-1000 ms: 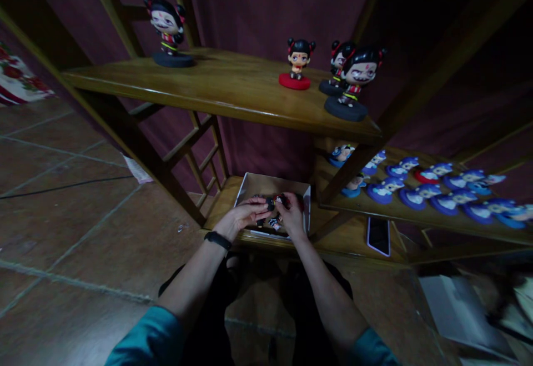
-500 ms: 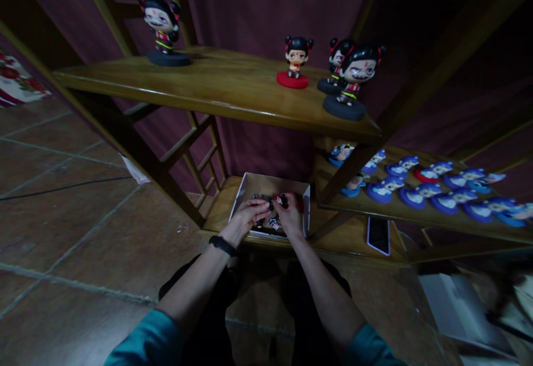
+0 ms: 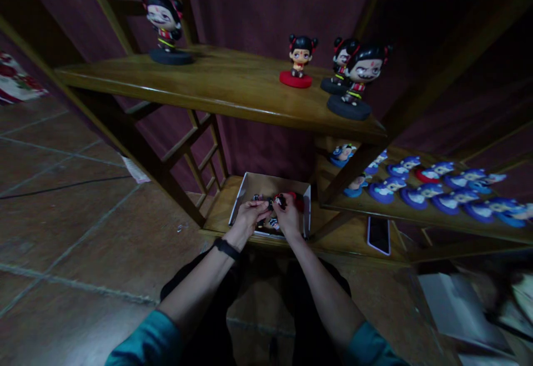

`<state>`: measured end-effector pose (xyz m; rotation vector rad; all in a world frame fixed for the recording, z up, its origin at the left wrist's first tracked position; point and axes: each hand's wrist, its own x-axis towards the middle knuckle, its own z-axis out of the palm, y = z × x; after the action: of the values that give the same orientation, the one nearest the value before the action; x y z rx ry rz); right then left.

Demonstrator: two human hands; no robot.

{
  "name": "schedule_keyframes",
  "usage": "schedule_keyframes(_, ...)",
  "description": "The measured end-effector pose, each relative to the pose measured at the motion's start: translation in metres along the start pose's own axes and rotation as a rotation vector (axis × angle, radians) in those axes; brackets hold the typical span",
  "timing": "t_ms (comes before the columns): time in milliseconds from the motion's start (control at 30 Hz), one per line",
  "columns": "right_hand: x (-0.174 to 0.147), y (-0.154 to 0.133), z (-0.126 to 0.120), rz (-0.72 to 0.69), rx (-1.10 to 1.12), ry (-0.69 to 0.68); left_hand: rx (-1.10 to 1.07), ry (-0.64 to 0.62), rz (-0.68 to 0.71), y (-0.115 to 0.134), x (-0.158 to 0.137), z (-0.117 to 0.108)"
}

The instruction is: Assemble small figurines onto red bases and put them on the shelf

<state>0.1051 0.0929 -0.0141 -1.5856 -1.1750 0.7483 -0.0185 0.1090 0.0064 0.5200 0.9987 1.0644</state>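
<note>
Over a shallow cardboard box (image 3: 306,188) on the low shelf, my two hands meet at a small dark figurine (image 3: 278,201) with a black head. My right hand (image 3: 289,219) is closed round the figurine's head. From the other side my left hand (image 3: 250,215) pinches its dark lower end between thumb and fingers. The fingers hide much of the figurine. Under my hands in the box lie several small figurine parts (image 3: 273,222), black and white, and something red (image 3: 298,201) near the right wall.
The upper shelf (image 3: 233,85) bears a figurine on a dark base (image 3: 166,27), one on a red base (image 3: 298,60) and two more at right (image 3: 358,80). Several blue-haired figurines (image 3: 420,192) stand on the right shelf. A phone (image 3: 378,235) lies below them.
My right hand has turned the figurine slightly, and more of its dark head shows. My left hand keeps its pinch nearly in place. The view has shifted a little.
</note>
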Motion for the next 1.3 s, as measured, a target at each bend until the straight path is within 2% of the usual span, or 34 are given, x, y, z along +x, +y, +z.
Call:
schedule_keyframes(200,0.001,0.004,0.001,-0.04,-0.026,-0.047,-0.017,0.036,-0.076,0.002,0.003,-0.006)
schedule_keyframes(433,0.0,0.006,0.002,-0.07,0.004,-0.101,0.028,-0.008,-0.107,0.001,0.005,-0.012)
schedule_keyframes(733,-0.001,0.009,0.003,-0.07,-0.034,-0.123,0.077,0.036,-0.12,-0.004,0.005,-0.012)
schedule_keyframes(867,-0.001,0.009,0.002,-0.082,0.095,-0.15,0.03,0.041,-0.089,-0.005,0.002,-0.009)
schedule_keyframes(933,-0.002,0.01,0.001,-0.042,0.19,-0.132,-0.03,0.041,-0.079,-0.005,0.001,-0.006)
schedule_keyframes(1100,-0.007,0.012,-0.003,0.069,0.366,-0.194,-0.152,0.072,-0.148,-0.008,0.002,-0.005)
schedule_keyframes(1300,-0.014,0.011,-0.004,0.126,0.448,-0.231,-0.151,-0.002,-0.255,-0.012,-0.002,-0.005)
